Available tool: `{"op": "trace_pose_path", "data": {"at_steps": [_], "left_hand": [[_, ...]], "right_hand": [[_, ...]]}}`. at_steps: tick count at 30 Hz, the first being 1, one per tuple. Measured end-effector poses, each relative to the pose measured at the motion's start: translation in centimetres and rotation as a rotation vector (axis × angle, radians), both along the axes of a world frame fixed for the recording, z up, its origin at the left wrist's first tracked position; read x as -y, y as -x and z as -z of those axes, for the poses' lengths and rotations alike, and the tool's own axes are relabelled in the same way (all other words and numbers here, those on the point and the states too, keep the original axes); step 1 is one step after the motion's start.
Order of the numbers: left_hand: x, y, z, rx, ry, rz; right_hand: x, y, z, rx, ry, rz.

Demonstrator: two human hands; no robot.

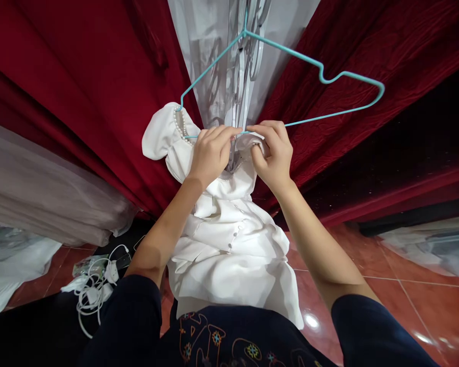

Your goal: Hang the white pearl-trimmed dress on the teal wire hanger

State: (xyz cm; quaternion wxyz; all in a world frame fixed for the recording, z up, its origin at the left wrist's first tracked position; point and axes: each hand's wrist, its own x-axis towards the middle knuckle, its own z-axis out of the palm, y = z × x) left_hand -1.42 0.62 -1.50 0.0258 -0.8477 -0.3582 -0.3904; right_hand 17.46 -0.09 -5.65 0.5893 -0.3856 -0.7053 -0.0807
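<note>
A white dress (229, 239) with a pearl-trimmed neckline and small buttons hangs in front of me, partly on a light blue hanger (302, 55). The hanger's left end passes through the pearl-edged opening beside one puffed sleeve (156, 133); its right end sticks out bare. At the left of the neckline, my left hand (213, 155) is closed over the dress and the hanger's lower bar. My right hand (273, 155) pinches the fabric on the other side of the neckline, fingers by the same bar. Both thumbs' contacts are partly hidden.
Red curtains (87, 76) hang on both sides, with a white ornate metal stand (239, 76) between them. Tangled white cables (94, 290) lie at lower left on a black surface. Pale sheer fabric (49, 183) hangs at left. Reddish tiles (398, 306) cover the floor.
</note>
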Motion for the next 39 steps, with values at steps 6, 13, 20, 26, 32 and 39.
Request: {"op": "trace_pose_path", "data": {"at_steps": [6,13,20,26,32,39], "left_hand": [[0.0,1.2,-1.4,0.059,0.055,-0.036],[0.4,0.7,-1.7,0.031,0.121,-0.047],[0.4,0.8,-1.8,0.039,0.103,-0.085],[0.0,1.4,-2.1,0.085,0.211,0.016],[-0.4,2.0,-1.8,0.067,0.139,-0.051],[-0.1,2.2,-1.8,0.018,0.102,-0.092]], "right_hand": [[-1.2,-6.6,-0.3,-0.189,-0.296,0.329],[-4.6,-15.6,-4.1,-0.352,-0.175,0.253],[-4.1,-15.3,-5.0,-0.631,0.117,0.432],[-1.7,-13.6,-9.5,-0.328,-0.055,0.334],[-2.3,-7.5,-13.8,-0.307,0.37,0.19],[-0.4,-3.2,-7.9,-0.186,-0.027,-0.118]]}}
